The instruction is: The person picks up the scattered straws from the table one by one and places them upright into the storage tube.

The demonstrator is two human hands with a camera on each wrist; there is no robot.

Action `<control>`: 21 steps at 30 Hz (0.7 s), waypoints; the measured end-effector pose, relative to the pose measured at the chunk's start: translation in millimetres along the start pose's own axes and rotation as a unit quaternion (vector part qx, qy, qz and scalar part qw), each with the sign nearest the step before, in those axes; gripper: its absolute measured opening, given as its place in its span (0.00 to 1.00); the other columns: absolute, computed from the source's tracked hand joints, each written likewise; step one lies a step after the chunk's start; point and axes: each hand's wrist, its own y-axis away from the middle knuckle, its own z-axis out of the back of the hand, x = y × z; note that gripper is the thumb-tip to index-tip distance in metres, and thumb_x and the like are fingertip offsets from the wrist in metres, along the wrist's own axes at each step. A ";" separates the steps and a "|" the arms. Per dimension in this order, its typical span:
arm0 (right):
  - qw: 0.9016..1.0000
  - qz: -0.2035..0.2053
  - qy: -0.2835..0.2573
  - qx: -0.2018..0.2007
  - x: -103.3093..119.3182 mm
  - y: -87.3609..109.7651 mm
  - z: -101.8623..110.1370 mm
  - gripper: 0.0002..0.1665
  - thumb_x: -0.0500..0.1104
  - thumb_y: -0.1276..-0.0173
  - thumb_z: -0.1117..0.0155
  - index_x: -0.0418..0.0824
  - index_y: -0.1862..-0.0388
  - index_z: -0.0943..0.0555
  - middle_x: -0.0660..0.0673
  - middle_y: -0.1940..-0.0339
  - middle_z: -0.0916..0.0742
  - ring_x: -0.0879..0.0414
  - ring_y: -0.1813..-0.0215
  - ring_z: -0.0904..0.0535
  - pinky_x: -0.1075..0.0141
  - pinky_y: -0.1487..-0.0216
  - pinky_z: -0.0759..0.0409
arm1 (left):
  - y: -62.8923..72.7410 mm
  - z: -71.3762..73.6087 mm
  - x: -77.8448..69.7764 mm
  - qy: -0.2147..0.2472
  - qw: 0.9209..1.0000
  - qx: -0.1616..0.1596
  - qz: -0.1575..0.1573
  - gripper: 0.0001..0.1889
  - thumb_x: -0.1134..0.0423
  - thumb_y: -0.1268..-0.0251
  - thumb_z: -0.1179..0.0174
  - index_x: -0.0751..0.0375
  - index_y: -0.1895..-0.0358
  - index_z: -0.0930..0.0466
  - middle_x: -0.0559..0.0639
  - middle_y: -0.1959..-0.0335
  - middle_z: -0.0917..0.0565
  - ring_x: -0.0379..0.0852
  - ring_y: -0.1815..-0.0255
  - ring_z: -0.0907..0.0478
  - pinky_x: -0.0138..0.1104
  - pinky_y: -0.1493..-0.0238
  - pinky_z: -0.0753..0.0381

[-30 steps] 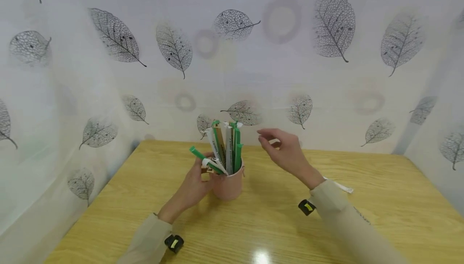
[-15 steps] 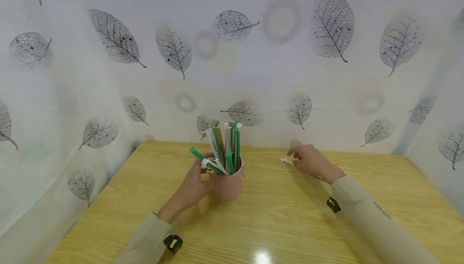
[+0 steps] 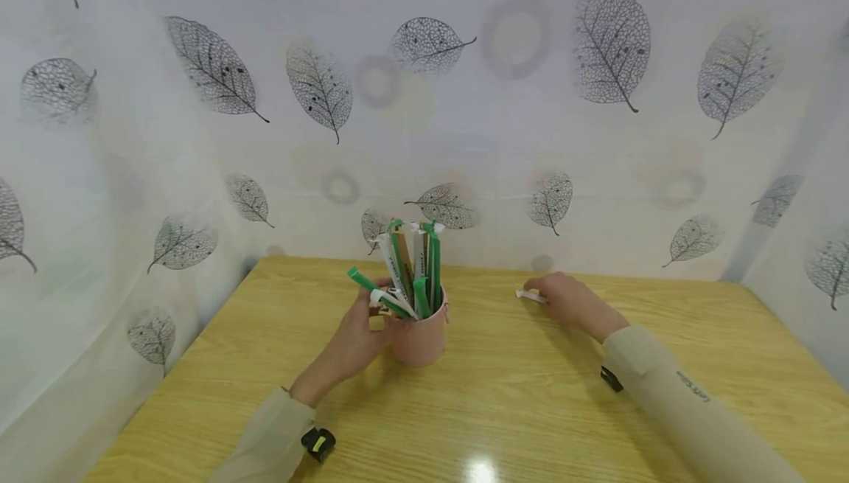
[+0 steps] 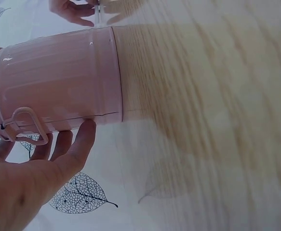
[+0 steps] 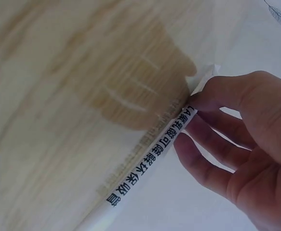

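In the head view a pink metal bucket (image 3: 418,343) stands upright on the table. Wrapped straws (image 3: 414,265) in green, white and brown fill it, with a few leaning out over its left rim. My left hand (image 3: 354,335) holds the bucket's left side; up close, fingertips rest against its wall near the small wire handle (image 4: 32,126). To the right, my right hand (image 3: 573,304) is low over the table. Its thumb and forefinger pinch a white paper-wrapped straw (image 5: 147,161) with dark printed characters, which lies along the tabletop.
The wood-grain table (image 3: 504,409) has a glossy top that mirrors the hand and straw. A pale leaf-patterned sheet (image 3: 464,129) hangs behind it and along both sides.
My right hand has moved from beside the bucket rightward and down to the white straw, and now pinches it. A green straw has dropped lower in the bucket. The left hand stays put.
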 end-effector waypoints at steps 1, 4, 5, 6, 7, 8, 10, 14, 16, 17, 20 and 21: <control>1.000 -0.001 0.005 -0.001 1.1 0.5 -0.7 0.17 0.28 0.31 0.38 0.35 0.45 0.15 0.37 0.58 0.10 0.45 0.59 0.14 0.50 0.55 0.14 | -0.1 0.0 0.4 -0.001 1.000 0.000 -0.002 0.36 0.58 0.30 0.33 0.55 0.25 0.44 0.61 0.26 0.30 0.61 0.26 0.30 0.57 0.31 0.26; 0.999 0.012 0.031 -0.005 3.9 3.0 -1.6 0.18 0.28 0.30 0.38 0.36 0.43 0.16 0.36 0.52 0.11 0.39 0.51 0.14 0.46 0.48 0.15 | -0.1 0.0 0.6 0.001 1.000 0.001 -0.006 0.36 0.57 0.30 0.34 0.55 0.25 0.44 0.61 0.26 0.30 0.61 0.26 0.30 0.57 0.31 0.26; 0.999 0.017 0.036 -0.003 5.0 3.7 -1.5 0.19 0.28 0.30 0.38 0.37 0.42 0.16 0.35 0.51 0.11 0.38 0.51 0.14 0.46 0.48 0.15 | -0.1 0.1 0.5 0.002 1.000 0.002 -0.006 0.36 0.57 0.30 0.34 0.55 0.25 0.44 0.61 0.26 0.31 0.61 0.26 0.30 0.57 0.31 0.26; 0.999 0.019 0.041 -0.003 6.0 4.4 -1.3 0.20 0.28 0.31 0.37 0.37 0.41 0.17 0.35 0.51 0.11 0.38 0.50 0.14 0.46 0.48 0.15 | 0.0 0.1 0.3 0.003 1.000 0.003 -0.005 0.36 0.57 0.30 0.34 0.55 0.25 0.44 0.61 0.25 0.31 0.61 0.26 0.31 0.57 0.31 0.27; 0.999 0.021 0.046 -0.002 6.9 4.9 -0.7 0.21 0.27 0.31 0.37 0.37 0.40 0.17 0.35 0.51 0.11 0.38 0.51 0.14 0.47 0.50 0.14 | -0.1 0.2 0.3 0.003 1.000 0.002 -0.004 0.36 0.57 0.30 0.34 0.56 0.25 0.44 0.61 0.26 0.31 0.61 0.26 0.31 0.58 0.30 0.27; 0.998 0.022 0.052 0.000 7.9 5.5 0.4 0.22 0.27 0.32 0.37 0.38 0.39 0.18 0.34 0.52 0.11 0.38 0.52 0.14 0.48 0.52 0.14 | -0.1 0.2 0.0 0.004 1.000 0.003 -0.002 0.36 0.57 0.30 0.34 0.56 0.25 0.44 0.61 0.25 0.31 0.61 0.25 0.31 0.57 0.30 0.27; 0.998 0.022 0.052 0.000 10.2 6.3 3.6 0.25 0.24 0.34 0.38 0.37 0.39 0.18 0.33 0.52 0.12 0.38 0.53 0.14 0.53 0.57 0.14 | -0.2 0.1 -0.3 0.005 1.000 0.003 -0.002 0.36 0.57 0.30 0.34 0.55 0.26 0.44 0.61 0.26 0.31 0.61 0.25 0.31 0.58 0.30 0.27; 0.999 0.015 0.035 -0.009 15.8 8.0 14.0 0.30 0.22 0.40 0.41 0.35 0.38 0.19 0.32 0.51 0.11 0.42 0.58 0.14 0.63 0.68 0.21 | -0.1 0.1 -0.2 0.006 1.000 0.005 -0.006 0.36 0.57 0.30 0.34 0.54 0.26 0.44 0.61 0.26 0.30 0.61 0.26 0.31 0.58 0.30 0.27; 0.999 0.028 0.029 -0.029 19.0 8.5 20.3 0.30 0.21 0.41 0.42 0.35 0.39 0.20 0.33 0.51 0.11 0.44 0.60 0.13 0.64 0.69 0.21 | 0.1 0.4 -0.5 0.006 1.000 0.005 -0.006 0.36 0.57 0.30 0.33 0.53 0.26 0.44 0.61 0.26 0.30 0.61 0.26 0.30 0.58 0.30 0.27; 0.998 0.036 0.028 -0.041 20.9 8.7 24.1 0.30 0.21 0.41 0.41 0.34 0.39 0.20 0.34 0.50 0.11 0.44 0.60 0.13 0.62 0.68 0.19 | 0.1 0.5 -0.5 0.007 1.000 0.005 -0.008 0.36 0.57 0.30 0.33 0.53 0.26 0.44 0.61 0.26 0.30 0.61 0.27 0.30 0.58 0.30 0.27; 0.994 0.064 0.032 -0.083 27.2 9.1 35.7 0.27 0.23 0.40 0.39 0.34 0.40 0.20 0.37 0.57 0.11 0.49 0.66 0.16 0.58 0.67 0.18 | 0.1 0.3 -0.5 0.005 1.000 0.005 -0.006 0.36 0.57 0.30 0.34 0.52 0.26 0.44 0.61 0.26 0.30 0.61 0.27 0.29 0.58 0.31 0.27; 0.992 0.070 0.032 -0.097 29.6 9.7 39.6 0.27 0.23 0.39 0.39 0.34 0.40 0.21 0.38 0.58 0.12 0.51 0.66 0.17 0.58 0.67 0.18 | 0.0 0.2 -0.4 0.005 1.000 0.006 -0.006 0.36 0.57 0.30 0.34 0.52 0.26 0.44 0.60 0.26 0.30 0.61 0.27 0.29 0.58 0.31 0.27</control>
